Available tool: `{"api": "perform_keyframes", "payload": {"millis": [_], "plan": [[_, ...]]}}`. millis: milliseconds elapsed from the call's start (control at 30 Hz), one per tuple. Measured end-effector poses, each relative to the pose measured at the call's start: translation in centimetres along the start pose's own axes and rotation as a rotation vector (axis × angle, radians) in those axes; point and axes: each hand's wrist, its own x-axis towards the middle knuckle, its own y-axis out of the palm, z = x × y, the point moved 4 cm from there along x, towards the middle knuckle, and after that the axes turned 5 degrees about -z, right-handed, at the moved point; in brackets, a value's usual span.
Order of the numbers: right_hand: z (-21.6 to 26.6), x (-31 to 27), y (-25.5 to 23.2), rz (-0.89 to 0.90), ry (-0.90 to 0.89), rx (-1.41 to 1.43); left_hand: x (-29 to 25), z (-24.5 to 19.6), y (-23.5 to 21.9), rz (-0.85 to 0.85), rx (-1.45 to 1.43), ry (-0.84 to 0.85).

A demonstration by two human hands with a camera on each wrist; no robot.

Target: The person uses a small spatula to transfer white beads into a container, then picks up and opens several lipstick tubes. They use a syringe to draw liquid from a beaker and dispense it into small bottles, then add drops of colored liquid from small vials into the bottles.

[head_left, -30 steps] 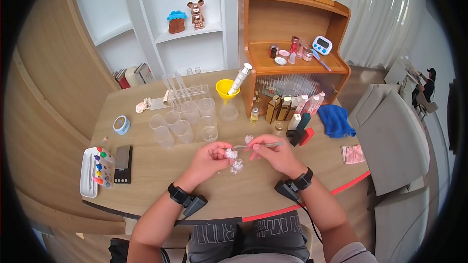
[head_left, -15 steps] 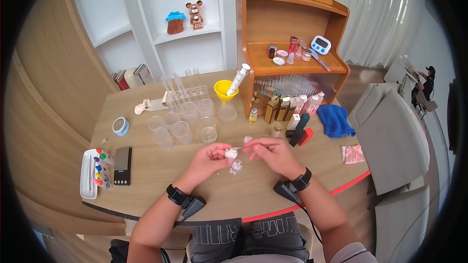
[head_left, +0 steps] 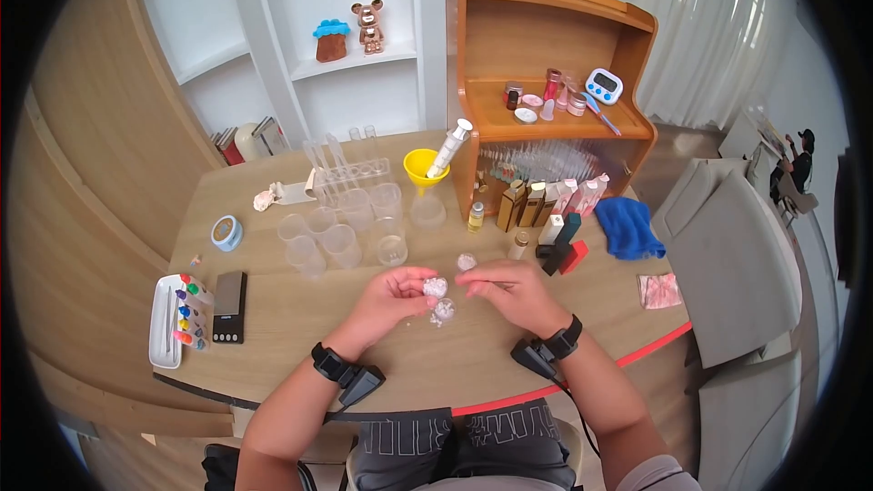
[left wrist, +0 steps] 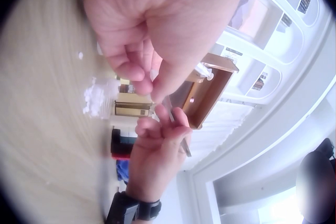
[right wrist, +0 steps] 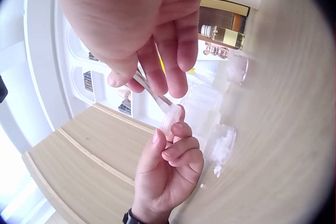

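Note:
The left hand (head_left: 393, 296) pinches a small round clear container (head_left: 435, 286) of white-pink bits above the table. In the right hand (head_left: 516, 293) is a thin metal spatula (right wrist: 153, 94), held between thumb and fingers, its tip at the container's rim in the right wrist view. Just below the left fingers a second clear jar (head_left: 443, 309) of white pieces stands on the table, with crumbs beside it. Another small jar (head_left: 466, 262) with pinkish contents stands behind the hands. The left wrist view shows the right hand (left wrist: 160, 150) facing the left one (left wrist: 152, 29).
Behind the hands stand plastic cups (head_left: 341, 245), a tube rack (head_left: 353, 180), a yellow funnel (head_left: 424, 166) and a small oil bottle (head_left: 476, 216). To the right are boxes (head_left: 523, 204) and a blue cloth (head_left: 629, 227); to the left, a black scale (head_left: 230, 307) and a white tray (head_left: 165, 355).
The right hand has turned with its back more upward, and the spatula is now largely hidden in the head view. The left hand still holds the container in about the same place.

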Motion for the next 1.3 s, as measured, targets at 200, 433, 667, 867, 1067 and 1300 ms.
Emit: {"api": "perform_keyframes", "payload": {"millis": [200,433,667,867,1067,1300], "plan": [[-1.0,0.1,0.5,-0.023,0.195,0.258,-0.1,0.0,0.1,0.015,0.017,-0.004],[-3.0,0.2,0.7,0.023,0.492,0.399,0.0,0.6,0.2,0.009,0.084,-0.009],[-3.7,0.1,1.0,-0.026,0.698,0.622,0.0,0.3,0.5,-0.033,0.118,-0.005],[-3.7,0.1,0.8,-0.039,0.702,0.753,0.2,0.5,0.0,-0.053,0.167,0.055],[-3.7,0.2,-0.1,-0.053,0.701,0.767,-0.3,-0.3,0.0,-0.084,0.233,0.054],[-3.8,0.1,-0.6,-0.013,0.741,0.631,-0.1,-0.7,-0.4,-0.125,0.252,0.082]]}}
